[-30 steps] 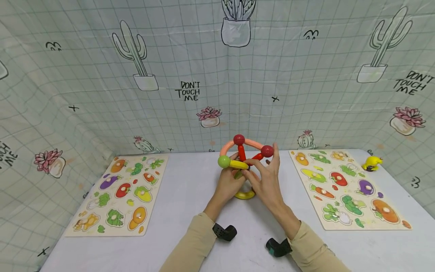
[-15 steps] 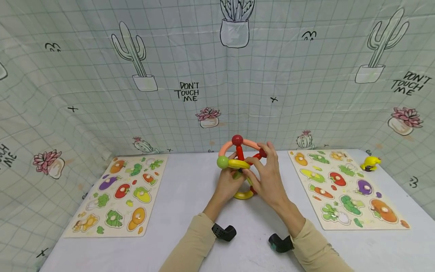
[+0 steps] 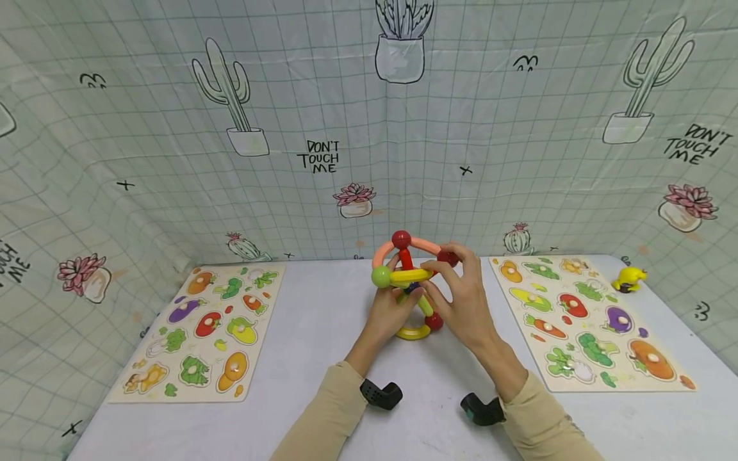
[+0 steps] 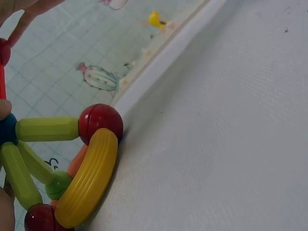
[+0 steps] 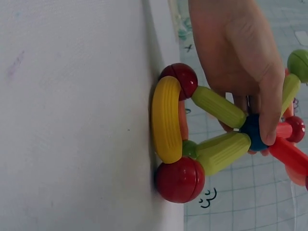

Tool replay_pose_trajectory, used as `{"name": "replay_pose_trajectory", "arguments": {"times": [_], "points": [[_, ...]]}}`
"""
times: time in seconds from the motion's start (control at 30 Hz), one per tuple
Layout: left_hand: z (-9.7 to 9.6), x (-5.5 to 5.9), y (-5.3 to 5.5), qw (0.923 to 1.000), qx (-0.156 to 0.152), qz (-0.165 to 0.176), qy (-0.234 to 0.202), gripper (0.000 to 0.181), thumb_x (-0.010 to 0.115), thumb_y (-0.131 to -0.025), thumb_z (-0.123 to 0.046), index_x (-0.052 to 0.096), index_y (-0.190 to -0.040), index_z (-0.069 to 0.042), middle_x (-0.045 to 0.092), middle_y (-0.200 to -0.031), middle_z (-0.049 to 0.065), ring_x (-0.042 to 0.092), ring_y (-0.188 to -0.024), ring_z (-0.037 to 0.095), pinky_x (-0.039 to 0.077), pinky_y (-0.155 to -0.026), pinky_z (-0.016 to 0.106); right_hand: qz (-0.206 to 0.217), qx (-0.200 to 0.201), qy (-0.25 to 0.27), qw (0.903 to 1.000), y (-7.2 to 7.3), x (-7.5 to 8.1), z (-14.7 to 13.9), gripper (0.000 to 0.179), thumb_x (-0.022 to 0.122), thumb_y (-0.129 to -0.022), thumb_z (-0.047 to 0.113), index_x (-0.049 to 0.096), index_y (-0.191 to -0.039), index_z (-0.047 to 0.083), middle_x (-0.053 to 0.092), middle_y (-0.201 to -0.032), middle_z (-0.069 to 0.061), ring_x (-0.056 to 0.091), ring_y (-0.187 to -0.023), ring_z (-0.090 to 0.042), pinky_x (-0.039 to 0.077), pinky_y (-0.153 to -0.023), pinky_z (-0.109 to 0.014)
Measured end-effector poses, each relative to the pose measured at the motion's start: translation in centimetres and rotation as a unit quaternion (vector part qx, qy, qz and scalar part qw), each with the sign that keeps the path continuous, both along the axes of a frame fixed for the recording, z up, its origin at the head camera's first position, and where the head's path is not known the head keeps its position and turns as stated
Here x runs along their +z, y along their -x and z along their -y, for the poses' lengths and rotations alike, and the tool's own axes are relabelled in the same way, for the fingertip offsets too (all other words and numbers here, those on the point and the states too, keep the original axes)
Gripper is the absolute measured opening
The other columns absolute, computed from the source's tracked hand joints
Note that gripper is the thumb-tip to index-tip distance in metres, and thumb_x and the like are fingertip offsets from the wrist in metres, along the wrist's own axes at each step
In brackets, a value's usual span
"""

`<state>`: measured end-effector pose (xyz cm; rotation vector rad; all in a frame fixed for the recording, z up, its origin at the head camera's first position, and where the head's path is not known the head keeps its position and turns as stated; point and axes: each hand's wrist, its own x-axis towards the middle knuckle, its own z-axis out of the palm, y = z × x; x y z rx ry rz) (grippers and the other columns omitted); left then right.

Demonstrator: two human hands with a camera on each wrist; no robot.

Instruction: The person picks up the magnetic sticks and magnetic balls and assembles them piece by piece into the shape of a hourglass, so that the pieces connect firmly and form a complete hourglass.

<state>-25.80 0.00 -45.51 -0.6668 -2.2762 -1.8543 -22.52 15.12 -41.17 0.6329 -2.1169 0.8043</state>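
Observation:
A frame of magnetic rods and balls stands on the table between the hands. My left hand (image 3: 391,315) grips its middle, with the thumb over the blue ball (image 5: 253,133). From that ball, yellow-green rods (image 5: 224,151) run down to dark red balls (image 5: 180,180), joined by a yellow curved rod (image 5: 166,120) at the table. Higher up, the fingertips of my right hand (image 3: 471,307) pinch the free end of another yellow curved rod (image 3: 408,276), whose other end meets a light green ball (image 3: 381,276). Other right fingers touch a red ball (image 3: 446,257) beside salmon curved rods (image 3: 425,244).
Vegetable puzzle boards lie at the left (image 3: 198,333) and right (image 3: 594,326) of the white table (image 3: 323,320). A small yellow toy (image 3: 630,279) sits at the far right. Behind the table hangs a cactus-print cloth (image 3: 288,192).
The right fingers have curled down onto the red ball. The upper yellow curved rod's free end has swung up and to the right. The left hand has kept its hold on the frame.

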Motion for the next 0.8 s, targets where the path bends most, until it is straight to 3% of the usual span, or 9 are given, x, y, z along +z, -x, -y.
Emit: {"name": "replay_pose_trajectory", "arguments": {"times": [0.2,0.53,0.8], "points": [[-0.1,0.2,-0.3,0.9989,0.022,-0.009,0.040,0.081,0.057,-0.089,-0.042,0.014,-0.151,-0.013,0.056,-0.129,0.014,0.056,-0.118,0.028,0.040,-0.103,0.048,-0.008,0.016,-0.017,0.9997,-0.1,0.6,-0.5,0.033,0.076,-0.076,0.003,0.064,-0.106,0.006,0.048,-0.126,-0.015,0.042,-0.117,-0.028,0.034,-0.100,-0.032],[-0.3,0.3,-0.4,0.9966,0.044,-0.003,0.070,0.076,0.060,-0.092,-0.022,0.013,-0.151,-0.012,0.054,-0.130,0.016,0.055,-0.119,0.030,0.042,-0.103,0.045,-0.039,0.032,-0.033,0.9982,0.1,1.1,-1.2,0.038,0.078,-0.071,-0.002,0.064,-0.105,0.004,0.058,-0.113,-0.011,0.048,-0.107,-0.027,0.036,-0.093,-0.028],[-0.3,0.1,-0.3,0.9964,0.033,-0.004,0.078,0.082,0.052,-0.090,-0.047,0.008,-0.153,-0.018,0.053,-0.131,0.015,0.056,-0.115,0.027,0.041,-0.104,0.044,-0.041,0.042,-0.045,0.9973,0.2,1.4,-2.4,0.037,0.077,-0.070,-0.007,0.064,-0.103,0.004,0.059,-0.110,-0.010,0.049,-0.102,-0.025,0.037,-0.089,-0.027]]}}
